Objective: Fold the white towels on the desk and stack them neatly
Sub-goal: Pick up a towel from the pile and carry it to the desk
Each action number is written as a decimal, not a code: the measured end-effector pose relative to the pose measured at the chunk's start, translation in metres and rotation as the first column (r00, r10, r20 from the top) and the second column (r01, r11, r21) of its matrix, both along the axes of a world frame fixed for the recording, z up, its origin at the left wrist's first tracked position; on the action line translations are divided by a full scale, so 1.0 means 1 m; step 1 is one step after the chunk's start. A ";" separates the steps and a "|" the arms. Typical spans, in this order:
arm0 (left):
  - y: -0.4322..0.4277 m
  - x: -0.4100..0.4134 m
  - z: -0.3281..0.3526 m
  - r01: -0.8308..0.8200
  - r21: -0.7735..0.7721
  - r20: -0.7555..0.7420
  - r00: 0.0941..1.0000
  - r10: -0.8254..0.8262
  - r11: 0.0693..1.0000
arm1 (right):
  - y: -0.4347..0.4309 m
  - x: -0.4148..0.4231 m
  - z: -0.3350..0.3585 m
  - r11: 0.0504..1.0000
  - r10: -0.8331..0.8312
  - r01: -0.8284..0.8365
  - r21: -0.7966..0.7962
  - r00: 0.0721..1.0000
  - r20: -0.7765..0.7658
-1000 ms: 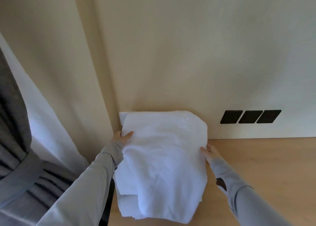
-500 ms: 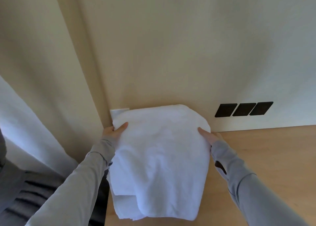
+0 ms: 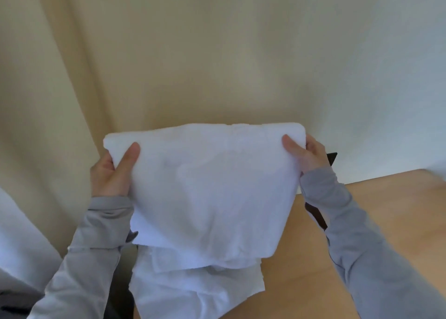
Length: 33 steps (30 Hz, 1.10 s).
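A white towel (image 3: 207, 186) hangs lifted in front of me above the desk's left end. My left hand (image 3: 111, 174) grips its upper left corner, thumb on the front. My right hand (image 3: 304, 156) grips the upper right corner the same way. Under the raised towel, more white towels (image 3: 193, 292) lie crumpled on the wooden desk (image 3: 362, 198), their far part hidden by the raised one.
A cream wall (image 3: 217, 53) rises right behind the desk. A dark wall plate (image 3: 331, 158) peeks out behind my right hand. A white curtain (image 3: 21, 234) hangs at the lower left, beyond the desk's left edge.
Both hands have closed on the top towel's far corners and lifted it up off the pile toward me. The view has shifted right and closer.
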<state>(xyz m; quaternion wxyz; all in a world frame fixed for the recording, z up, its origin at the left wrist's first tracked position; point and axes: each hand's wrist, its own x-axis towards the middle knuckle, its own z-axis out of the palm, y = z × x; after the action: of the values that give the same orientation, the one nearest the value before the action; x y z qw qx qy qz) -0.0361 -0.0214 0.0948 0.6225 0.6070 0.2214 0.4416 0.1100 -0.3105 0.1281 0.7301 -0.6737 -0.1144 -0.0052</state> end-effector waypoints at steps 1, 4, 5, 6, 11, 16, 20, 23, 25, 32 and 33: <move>-0.006 0.001 0.012 0.022 0.014 0.030 0.999 -0.022 1.000 | -0.007 -0.004 0.010 1.000 -0.019 0.019 0.008 1.000 0.020; -0.028 0.008 0.039 0.070 0.030 0.108 0.991 -0.073 0.997 | -0.032 -0.017 0.032 0.998 -0.061 0.059 0.038 0.996 0.067; -0.037 0.011 0.045 0.084 0.035 0.123 0.989 -0.088 0.996 | -0.041 -0.021 0.037 0.996 -0.079 0.076 0.048 0.994 0.079; -0.047 0.014 0.051 0.099 0.041 0.135 0.985 -0.104 0.994 | -0.051 -0.023 0.041 0.994 -0.102 0.097 0.059 0.991 0.089; -0.107 0.029 0.070 0.184 0.066 0.199 0.961 -0.194 0.981 | -0.115 -0.031 0.053 0.977 -0.191 0.178 0.121 0.976 0.105; -0.191 0.051 0.079 0.259 0.097 0.187 0.944 -0.273 0.961 | -0.205 -0.032 0.056 0.957 -0.268 0.250 0.148 0.957 0.111; -0.267 0.068 0.074 0.273 0.082 0.116 0.953 -0.281 0.959 | -0.287 -0.032 0.056 0.946 -0.316 0.303 0.115 0.942 0.117; -0.325 0.082 0.067 0.316 0.069 0.090 0.943 -0.321 0.946 | -0.346 -0.030 0.056 0.933 -0.355 0.343 0.106 0.926 0.128; -0.363 0.092 0.064 0.354 0.069 0.079 0.930 -0.359 0.933 | -0.384 -0.028 0.055 0.923 -0.383 0.371 0.108 0.914 0.132; -0.462 0.137 0.066 0.473 0.121 0.064 0.874 -0.482 0.873 | -0.485 -0.016 0.049 0.864 -0.504 0.496 0.087 0.850 0.156; -0.474 0.147 0.065 0.481 0.136 0.053 0.869 -0.492 0.866 | -0.497 -0.011 0.046 0.853 -0.521 0.516 0.076 0.836 0.170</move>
<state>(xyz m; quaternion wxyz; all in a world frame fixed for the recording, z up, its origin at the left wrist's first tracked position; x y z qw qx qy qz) 0.1111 -0.4956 0.1603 0.6856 0.6593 0.0076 0.3084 0.0990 -0.8073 0.1743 0.6965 -0.6662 0.0052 -0.2666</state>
